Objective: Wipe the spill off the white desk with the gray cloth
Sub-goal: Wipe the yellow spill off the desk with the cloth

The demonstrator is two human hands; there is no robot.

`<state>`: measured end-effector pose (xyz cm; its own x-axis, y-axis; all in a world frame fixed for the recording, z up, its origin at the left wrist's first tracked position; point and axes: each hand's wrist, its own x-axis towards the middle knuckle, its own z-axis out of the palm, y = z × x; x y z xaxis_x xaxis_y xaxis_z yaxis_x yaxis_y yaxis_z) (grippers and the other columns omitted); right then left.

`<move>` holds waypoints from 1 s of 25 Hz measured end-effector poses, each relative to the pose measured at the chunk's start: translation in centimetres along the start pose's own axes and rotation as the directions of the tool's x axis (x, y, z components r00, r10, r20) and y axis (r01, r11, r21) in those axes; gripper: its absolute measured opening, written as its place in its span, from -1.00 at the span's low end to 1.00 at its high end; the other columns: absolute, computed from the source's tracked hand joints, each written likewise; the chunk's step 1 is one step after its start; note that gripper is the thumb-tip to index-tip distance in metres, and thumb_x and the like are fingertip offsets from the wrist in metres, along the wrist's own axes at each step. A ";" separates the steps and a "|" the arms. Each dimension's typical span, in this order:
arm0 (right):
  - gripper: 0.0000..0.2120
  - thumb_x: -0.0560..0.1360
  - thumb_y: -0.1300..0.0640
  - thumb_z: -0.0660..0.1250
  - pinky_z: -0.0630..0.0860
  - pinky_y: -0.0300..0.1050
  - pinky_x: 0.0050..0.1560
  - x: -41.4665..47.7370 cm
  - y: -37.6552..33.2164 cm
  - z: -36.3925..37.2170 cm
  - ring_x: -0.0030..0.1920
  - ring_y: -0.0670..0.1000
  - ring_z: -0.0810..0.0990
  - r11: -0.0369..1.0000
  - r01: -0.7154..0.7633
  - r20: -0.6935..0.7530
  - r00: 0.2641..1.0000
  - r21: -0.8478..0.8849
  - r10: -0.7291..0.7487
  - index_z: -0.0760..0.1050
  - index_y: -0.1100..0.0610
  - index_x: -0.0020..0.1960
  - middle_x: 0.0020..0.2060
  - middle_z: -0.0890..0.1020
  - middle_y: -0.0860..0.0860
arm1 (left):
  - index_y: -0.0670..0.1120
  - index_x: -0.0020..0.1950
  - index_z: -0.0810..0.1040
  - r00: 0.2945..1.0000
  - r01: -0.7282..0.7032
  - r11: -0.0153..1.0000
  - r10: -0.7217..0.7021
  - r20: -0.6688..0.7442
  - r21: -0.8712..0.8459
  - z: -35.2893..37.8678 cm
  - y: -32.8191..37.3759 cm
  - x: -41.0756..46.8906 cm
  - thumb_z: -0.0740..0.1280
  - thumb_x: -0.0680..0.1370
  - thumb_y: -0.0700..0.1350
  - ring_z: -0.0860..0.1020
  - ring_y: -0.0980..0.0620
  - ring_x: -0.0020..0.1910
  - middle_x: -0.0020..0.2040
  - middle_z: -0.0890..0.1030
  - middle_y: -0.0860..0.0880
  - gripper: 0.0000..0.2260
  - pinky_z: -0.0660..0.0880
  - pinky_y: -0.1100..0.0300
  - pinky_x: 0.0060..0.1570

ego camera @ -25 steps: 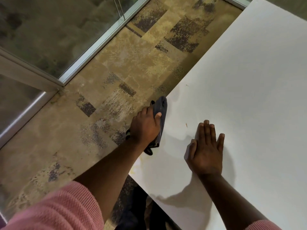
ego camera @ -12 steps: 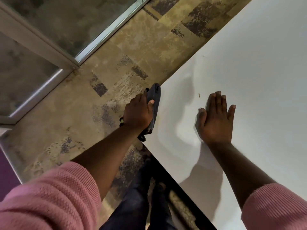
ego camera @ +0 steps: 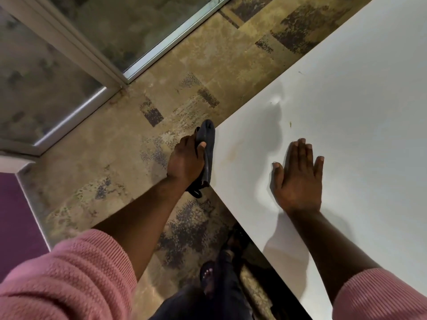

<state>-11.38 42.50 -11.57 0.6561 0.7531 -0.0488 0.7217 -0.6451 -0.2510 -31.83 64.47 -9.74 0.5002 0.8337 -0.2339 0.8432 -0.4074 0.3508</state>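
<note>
We gripped the gray cloth (ego camera: pixel 208 155) in our left hand (ego camera: pixel 184 161), pressed against the left edge of the white desk (ego camera: pixel 346 112) beside its near corner. Our right hand (ego camera: pixel 298 179) lay flat, fingers extended, on the desk nearby, holding nothing.

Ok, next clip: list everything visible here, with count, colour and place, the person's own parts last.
desk: one, white, right half of view
cloth: one, dark gray, at the desk's left edge near its corner
wet patch: one, glossy, on the desk beyond the right hand
carpet: tan with dark patches, left of the desk
glass partition: metal-framed, upper left
sleeves: two, pink, bottom corners
left hand: gripping the cloth
right hand: flat on the desk, fingers together
</note>
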 end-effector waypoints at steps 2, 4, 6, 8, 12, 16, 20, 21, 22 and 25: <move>-0.33 0.71 -0.15 -0.07 -0.05 0.28 0.65 -0.1 0.0 0.0 0.69 0.17 0.04 1.000 0.004 -0.007 1.000 0.008 -0.004 0.04 0.24 0.68 0.68 0.11 0.19 | -0.09 0.39 0.49 0.976 0.155 0.968 -0.119 0.184 -0.198 -1.1 0.6 2.5 0.07 0.73 0.11 0.56 -0.20 0.22 0.31 0.59 -0.17 -0.60 0.41 0.08 0.05; -0.32 0.71 -0.16 -0.07 -0.05 0.28 0.65 0.0 0.2 0.0 0.68 0.19 0.06 1.000 0.009 -0.033 0.999 0.002 -0.009 0.05 0.24 0.68 0.67 0.12 0.20 | -0.08 0.41 0.49 0.960 0.234 0.916 -0.165 0.228 -0.325 -1.2 0.8 3.4 0.08 0.73 0.11 0.53 -0.19 0.28 0.36 0.57 -0.18 -0.60 0.35 0.14 0.09; -0.32 0.70 -0.16 -0.06 -0.04 0.28 0.65 -0.2 -0.1 0.2 0.68 0.21 0.07 1.000 0.017 -0.047 0.999 -0.008 -0.017 0.05 0.24 0.68 0.67 0.12 0.21 | -0.11 0.40 0.49 0.971 0.236 0.855 -0.217 0.095 -0.461 0.2 0.2 1.4 0.11 0.73 0.08 0.55 -0.20 0.26 0.33 0.57 -0.20 -0.63 0.36 0.15 0.07; -0.31 0.69 -0.16 -0.06 -0.05 0.28 0.64 -0.1 -0.2 0.2 0.68 0.22 0.07 0.999 0.032 -0.045 0.998 0.000 -0.032 0.05 0.24 0.68 0.67 0.12 0.22 | -0.12 0.47 0.42 0.954 0.235 0.755 -0.301 -0.006 -0.612 2.0 0.3 -1.0 0.13 0.73 0.01 0.53 -0.19 0.31 0.38 0.49 -0.18 -0.64 0.45 0.11 0.12; -0.33 0.69 -0.14 -0.01 0.02 0.33 0.62 -0.3 -0.2 0.4 0.66 0.25 0.11 0.999 0.033 -0.079 0.996 -0.015 -0.034 0.07 0.24 0.67 0.66 0.16 0.23 | -0.16 0.61 0.21 0.869 0.201 0.573 -0.479 -0.125 -0.795 3.5 3.5 -3.8 0.15 0.73 -0.13 0.32 -0.16 0.53 0.60 0.22 -0.18 -0.56 0.34 0.17 0.40; -0.33 0.69 -0.13 0.00 0.02 0.33 0.62 -0.2 -0.3 0.3 0.66 0.25 0.11 0.999 0.036 -0.087 0.996 -0.009 -0.037 0.08 0.24 0.67 0.65 0.17 0.23 | -0.19 0.65 0.09 0.807 0.247 0.493 -0.582 -0.105 -0.834 6.2 8.3 -10.2 0.16 0.73 -0.13 0.08 0.00 0.63 0.67 0.05 -0.16 -0.49 0.08 0.48 0.44; -0.33 0.69 -0.13 -0.01 0.02 0.32 0.63 -0.2 -0.2 0.0 0.66 0.24 0.11 0.999 0.043 -0.071 0.997 -0.006 -0.043 0.08 0.24 0.67 0.65 0.17 0.23 | -0.22 0.65 0.06 0.829 0.258 0.468 -0.557 -0.055 -0.845 9.4 11.9 -16.6 0.19 0.71 -0.11 0.05 0.09 0.60 0.67 0.06 -0.17 -0.44 -0.04 0.59 0.39; -0.34 0.70 -0.13 -0.01 0.01 0.31 0.63 -0.1 -0.2 -0.1 0.67 0.24 0.10 0.999 0.044 -0.070 0.997 -0.007 -0.045 0.07 0.24 0.67 0.66 0.16 0.23 | -0.23 0.65 0.04 0.835 0.259 0.460 -0.549 -0.042 -0.849 9.5 11.8 -16.4 0.19 0.71 -0.09 0.05 0.04 0.62 0.67 0.06 -0.18 -0.43 -0.02 0.51 0.44; -0.34 0.70 -0.13 -0.01 0.00 0.31 0.64 0.0 -0.2 0.0 0.67 0.23 0.10 0.999 0.043 -0.067 0.997 -0.009 -0.043 0.06 0.23 0.67 0.66 0.16 0.23 | -0.22 0.65 0.02 0.839 0.274 0.431 -0.544 -0.005 -0.860 9.3 11.3 -15.5 0.18 0.71 -0.08 0.05 0.03 0.63 0.67 0.05 -0.17 -0.42 0.00 0.42 0.47; -0.34 0.70 -0.12 -0.02 0.00 0.31 0.64 -0.1 -0.1 0.1 0.67 0.24 0.09 0.999 0.046 -0.057 0.997 -0.018 -0.047 0.05 0.23 0.67 0.66 0.14 0.23 | -0.21 0.66 0.01 0.824 0.284 0.377 -0.566 0.024 -0.882 7.8 9.0 -11.6 0.16 0.72 -0.07 0.05 -0.02 0.65 0.68 0.04 -0.16 -0.43 0.04 0.24 0.54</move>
<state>-11.54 42.54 -11.67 0.6331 0.7738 0.0186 0.7550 -0.6120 -0.2354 -28.47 48.25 -10.95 -0.0598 0.9090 -0.4125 0.2857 0.4116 0.8654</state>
